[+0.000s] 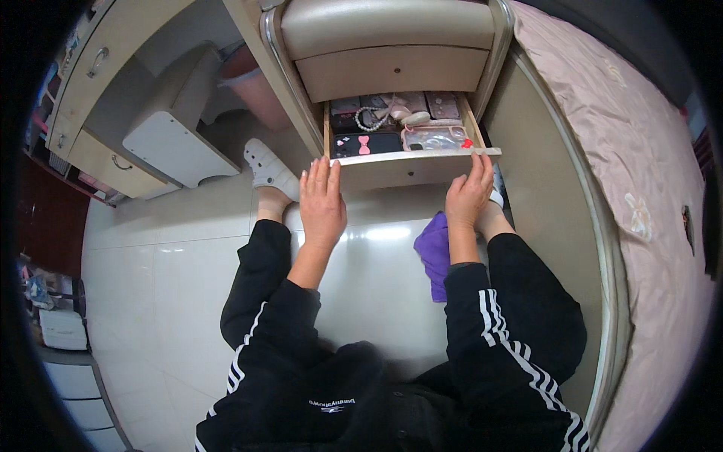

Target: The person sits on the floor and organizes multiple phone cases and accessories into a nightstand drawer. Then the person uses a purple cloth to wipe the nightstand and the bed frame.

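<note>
A lower drawer of a bedside cabinet stands pulled out in front of me, its pale front panel [384, 172] facing my hands. My left hand [323, 206] has its fingers stretched out flat at the left end of that panel. At the right end, the fingertips of my right hand [470, 195] reach the panel's top edge. Inside lie a black phone case with a pink bow [353, 146], a clear phone case with pink edging [432, 138], a pearl strand [367, 125] and several other cases. A purple cloth [434, 254] is beside my right forearm.
The closed upper drawer [361, 73] sits above. A bed with a pink cover [627, 169] borders the right side. On the left are a desk [118, 124], a white stool [175, 150] and a pink bin [254, 90]. My left foot wears a white clog [270, 168] on the tiled floor [197, 277].
</note>
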`<state>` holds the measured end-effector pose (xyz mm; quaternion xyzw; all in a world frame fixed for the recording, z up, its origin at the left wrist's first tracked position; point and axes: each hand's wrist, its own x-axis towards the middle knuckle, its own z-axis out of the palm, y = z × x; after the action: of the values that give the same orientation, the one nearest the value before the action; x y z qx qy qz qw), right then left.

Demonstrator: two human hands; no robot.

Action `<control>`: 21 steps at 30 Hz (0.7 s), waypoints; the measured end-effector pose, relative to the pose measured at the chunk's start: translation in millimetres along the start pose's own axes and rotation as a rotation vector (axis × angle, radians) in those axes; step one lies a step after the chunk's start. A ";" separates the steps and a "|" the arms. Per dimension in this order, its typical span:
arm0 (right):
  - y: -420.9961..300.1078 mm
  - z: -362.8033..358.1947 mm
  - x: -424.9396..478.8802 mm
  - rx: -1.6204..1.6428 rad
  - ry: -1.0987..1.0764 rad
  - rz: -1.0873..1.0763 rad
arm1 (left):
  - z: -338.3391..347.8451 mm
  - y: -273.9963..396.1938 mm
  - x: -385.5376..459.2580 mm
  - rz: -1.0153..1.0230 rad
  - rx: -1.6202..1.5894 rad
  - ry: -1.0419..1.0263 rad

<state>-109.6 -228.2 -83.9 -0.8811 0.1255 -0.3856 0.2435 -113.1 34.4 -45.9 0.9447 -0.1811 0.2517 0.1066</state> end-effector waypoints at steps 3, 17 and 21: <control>2.4 -1.3 9.0 -0.047 -0.072 -0.007 | 4.0 -4.3 6.3 0.000 0.021 0.002; 12.1 35.0 64.9 -0.284 -0.189 -0.288 | 47.6 -33.2 61.4 0.000 0.168 -0.032; 20.8 46.7 74.7 -0.333 -0.186 -0.361 | 59.8 -35.2 68.8 -0.016 0.164 -0.036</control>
<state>-25.6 -260.9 -75.9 -0.9488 0.0049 -0.3143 0.0327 -17.4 29.1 -65.2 0.9560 -0.1542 0.2479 0.0278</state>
